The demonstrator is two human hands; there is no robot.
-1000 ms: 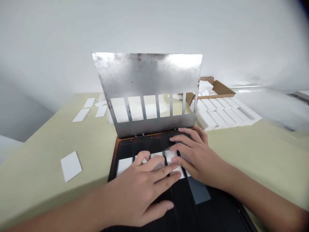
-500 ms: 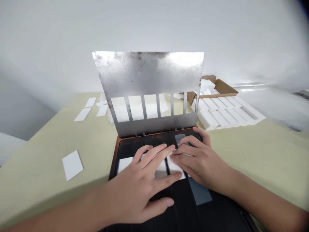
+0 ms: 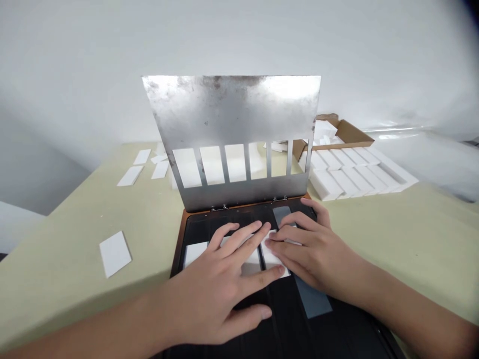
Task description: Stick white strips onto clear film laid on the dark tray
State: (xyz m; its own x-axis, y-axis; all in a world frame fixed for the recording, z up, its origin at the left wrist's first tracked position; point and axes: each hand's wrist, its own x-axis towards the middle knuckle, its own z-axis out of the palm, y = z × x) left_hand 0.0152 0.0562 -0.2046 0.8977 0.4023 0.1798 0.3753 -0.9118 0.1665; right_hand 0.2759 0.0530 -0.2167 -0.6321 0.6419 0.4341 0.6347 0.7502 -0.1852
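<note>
Left of the left hand [image 3: 220, 284], a white rectangular tile [image 3: 115, 254] lies on the pale green table [image 3: 75, 224], with further white strips [image 3: 130, 175] farther off. The left hand is spread, its fingers [image 3: 243, 237] flat and splayed over white strips [image 3: 251, 263] in the black tray [image 3: 209, 222]; nothing appears pinched. Beyond both hands stands a slotted steel plate [image 3: 228, 114], hinged at the tray's far edge. Between the hands, a white strip [image 3: 273, 259] lies under the left forefinger tip and the right fingertips. The right hand [image 3: 310, 254] has its fingers close together at that strip; whether they pinch it cannot be told. Right of this hand lie white blocks [image 3: 348, 179] in a white tray, with a cardboard box [image 3: 350, 132] beyond them. Flat, even finger pressure from both sides probably keeps the strips square and unlifted. Against the view one second earlier, the left fingers have fanned out and the right fingers have drawn nearer the person, uncovering a grey patch [image 3: 281, 214].
</note>
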